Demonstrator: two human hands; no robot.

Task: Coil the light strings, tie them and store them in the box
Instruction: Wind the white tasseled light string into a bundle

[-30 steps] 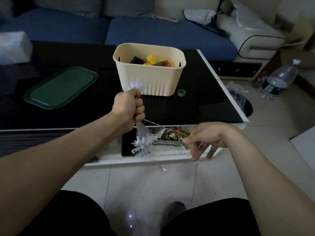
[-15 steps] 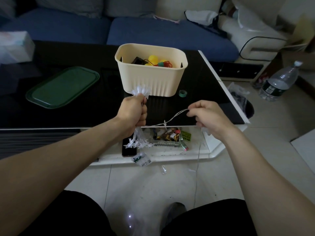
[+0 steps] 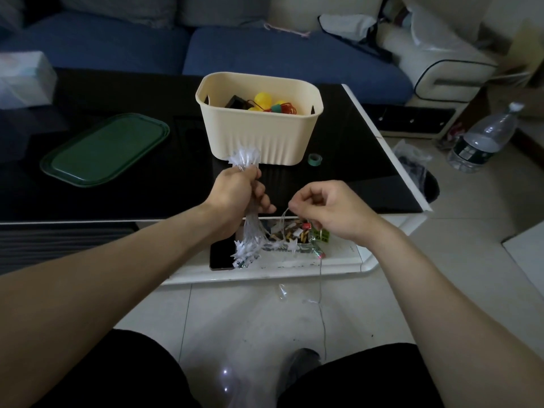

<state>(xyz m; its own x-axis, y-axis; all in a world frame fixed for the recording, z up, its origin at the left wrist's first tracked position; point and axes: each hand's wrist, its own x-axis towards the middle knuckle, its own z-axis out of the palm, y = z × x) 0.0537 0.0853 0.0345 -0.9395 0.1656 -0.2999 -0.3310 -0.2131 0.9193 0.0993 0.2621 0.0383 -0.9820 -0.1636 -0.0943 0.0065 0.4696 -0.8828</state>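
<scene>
Gripping the folded bundle of star lights [image 3: 246, 207] upright in my left hand [image 3: 235, 195], I have my fingers curled tight round its middle, so that a white tuft of stars sticks out above my fist and the longer loops hang below it, in front of the table's edge. My right hand [image 3: 326, 207] is close beside it, thumb and forefinger pinching the thin wire [image 3: 284, 214] that runs across from the bundle; the other fingers are loosely curled. From that pinch a loose tail of wire [image 3: 321, 304] drops to the tiled floor between my knees, so I judge the coiling mostly done but not finished: that slack must be gathered in or wound round the bundle. Nothing ties the bundle yet, as far as I can see. The cream box [image 3: 259, 136] stands open on the black table [image 3: 147, 187] just beyond my left hand, with a yellow-bulbed string [image 3: 265, 103] already lying in it, which looks like an earlier one stored. The green lid [image 3: 106, 148] lies to the left, well apart, and a small roll of green tape [image 3: 315, 159] sits just beside the box. What is left, I reckon: take in the tail, tie, drop it in.
</scene>
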